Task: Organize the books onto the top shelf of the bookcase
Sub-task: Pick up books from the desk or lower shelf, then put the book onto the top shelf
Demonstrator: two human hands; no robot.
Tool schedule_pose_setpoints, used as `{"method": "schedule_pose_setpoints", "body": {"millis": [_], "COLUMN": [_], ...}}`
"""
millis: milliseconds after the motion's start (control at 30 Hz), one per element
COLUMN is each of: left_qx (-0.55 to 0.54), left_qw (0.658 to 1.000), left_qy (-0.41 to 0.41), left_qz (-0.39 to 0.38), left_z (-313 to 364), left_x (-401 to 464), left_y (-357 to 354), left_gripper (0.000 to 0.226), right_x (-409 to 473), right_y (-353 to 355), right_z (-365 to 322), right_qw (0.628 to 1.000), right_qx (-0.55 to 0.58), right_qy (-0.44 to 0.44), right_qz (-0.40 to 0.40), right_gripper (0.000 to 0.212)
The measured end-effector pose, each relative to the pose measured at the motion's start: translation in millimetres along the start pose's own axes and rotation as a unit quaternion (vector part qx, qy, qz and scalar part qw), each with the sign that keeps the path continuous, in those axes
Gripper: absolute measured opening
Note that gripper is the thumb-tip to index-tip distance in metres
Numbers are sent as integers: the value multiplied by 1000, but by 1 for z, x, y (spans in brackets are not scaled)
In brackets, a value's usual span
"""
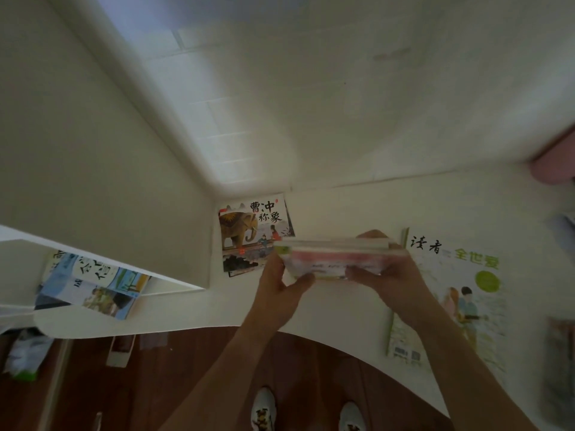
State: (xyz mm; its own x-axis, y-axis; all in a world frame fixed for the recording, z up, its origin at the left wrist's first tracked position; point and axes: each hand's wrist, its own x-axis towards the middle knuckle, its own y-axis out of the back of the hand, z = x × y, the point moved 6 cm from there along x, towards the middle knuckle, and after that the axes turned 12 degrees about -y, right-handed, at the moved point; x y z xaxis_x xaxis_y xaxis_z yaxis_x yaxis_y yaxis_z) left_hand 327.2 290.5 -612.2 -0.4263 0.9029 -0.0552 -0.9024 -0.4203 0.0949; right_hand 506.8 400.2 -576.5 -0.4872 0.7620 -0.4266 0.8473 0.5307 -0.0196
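Both my hands hold a small stack of thin books [337, 258], edge-on and blurred, just above the white top of the bookcase [342, 209]. My left hand [277, 293] grips its left end with the thumb underneath. My right hand [395, 281] grips its right end, fingers over the far side. An elephant picture book [249, 227] lies flat to the left, on top of another book. A green-titled magazine [460, 293] lies flat to the right, partly under my right forearm.
A lower white shelf [102, 241] at the left holds several loose books [93, 284]. The white wall rises behind. Another book [560, 368] lies at the far right edge. Below are the brown wood floor [186, 368] and my shoes.
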Motion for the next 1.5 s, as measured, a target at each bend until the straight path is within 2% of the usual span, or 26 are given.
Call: {"method": "schedule_pose_setpoints", "body": {"millis": [100,233,333,400,567,667,867,1067,1167,1233,1333,1367,1433,1467,1500], "left_qx": [18,9,-6,21,73,105,105,102,98,82,56,55,72,92,114], "left_qw": [1000,1000,1000,1000,995,986,971,917,883,871,833,817,787,771,759], "left_qy": [-6,13,20,11,-31,-96,-206,-384,-459,-485,-541,-557,-574,-577,-576], "left_qz": [1,10,16,4,-60,-82,-67,-19,-13,15,103,139,215,252,281], "left_z": [-9,-22,-24,-23,18,81,254,455,522,559,612,629,657,668,675], "left_x": [-7,-8,0,5,-24,-42,-77,-160,-190,-198,-193,-186,-165,-153,-141], "left_y": [-3,-14,-21,-20,-1,15,66,90,90,89,90,91,95,99,102], "left_gripper": [59,69,80,80,76,60,60,46,40,36,29,27,26,26,27], "right_x": [8,11,13,13,-30,-76,-176,-297,-341,-352,-357,-358,-361,-360,-355], "right_y": [-5,-13,-20,-17,-26,-43,-74,-81,-84,-88,-93,-95,-104,-112,-123], "right_z": [7,29,39,40,10,-39,-187,-333,-381,-416,-486,-511,-555,-569,-579], "right_qw": [1000,998,994,992,997,998,990,958,941,936,924,915,874,858,860], "right_qx": [-10,31,37,38,21,26,3,40,76,64,21,-8,-99,-131,-147], "right_qy": [15,2,-15,-35,-23,7,138,285,324,339,381,395,432,446,445], "right_qz": [-1,60,99,112,70,56,20,-15,-64,-67,25,83,201,218,204], "right_gripper": [40,41,52,50,42,43,53,53,58,52,45,50,65,65,61]}}
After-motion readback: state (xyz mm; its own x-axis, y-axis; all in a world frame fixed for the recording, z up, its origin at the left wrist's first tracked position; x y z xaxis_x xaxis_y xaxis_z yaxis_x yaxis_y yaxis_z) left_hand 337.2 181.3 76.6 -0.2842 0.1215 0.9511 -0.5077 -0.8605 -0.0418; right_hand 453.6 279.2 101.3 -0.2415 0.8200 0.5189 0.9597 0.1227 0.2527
